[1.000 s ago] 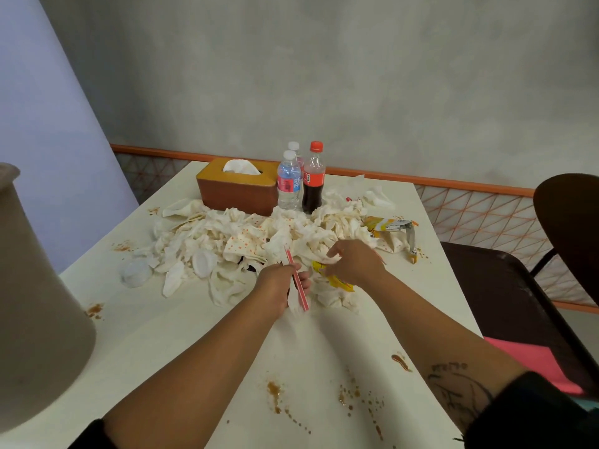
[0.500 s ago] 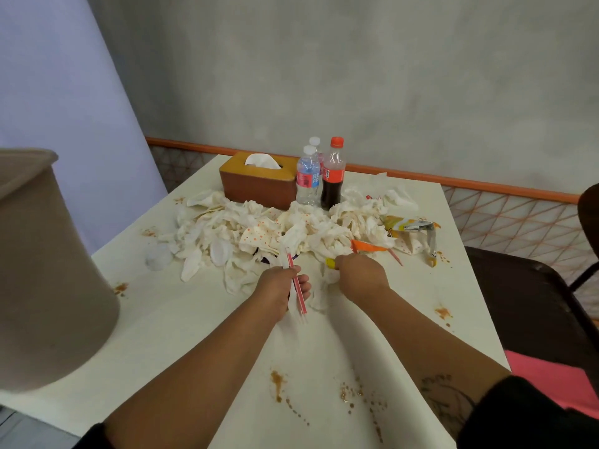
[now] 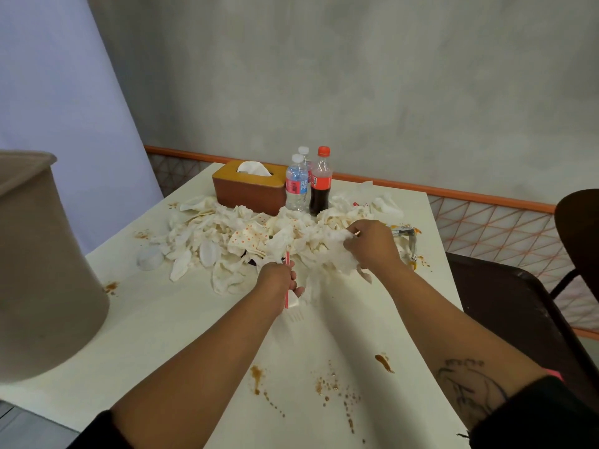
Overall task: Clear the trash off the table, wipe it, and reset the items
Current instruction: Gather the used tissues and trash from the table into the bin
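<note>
Cream-white table (image 3: pixel 181 319) is filling the lower frame, its near end carrying brown sauce stains (image 3: pixel 257 377). A beige bin (image 3: pixel 42 270) is looming at the left edge. A pile of crumpled napkins (image 3: pixel 227 241) is sprawling across the centre, below a brown tissue box (image 3: pixel 249 192), two water bottles (image 3: pixel 296 186) and a cola bottle (image 3: pixel 321 183). Right of centre, the right hand (image 3: pixel 372 244) is clutching a wad of napkins (image 3: pixel 337 254). Apart from it, the left hand (image 3: pixel 275 283) is gripping a red straw (image 3: pixel 287 260) and a white plastic fork (image 3: pixel 293 301).

1. Bin (image 3: pixel 42 260) is cut off at the left edge.
2. Rear water bottle (image 3: pixel 304 150) stands mostly behind the front one.
3. Left hand (image 3: pixel 275 281) hides the straw's (image 3: pixel 287 259) middle.
4. Napkins (image 3: pixel 227 228) hide the right hand's (image 3: pixel 372 244) fingertips.
</note>
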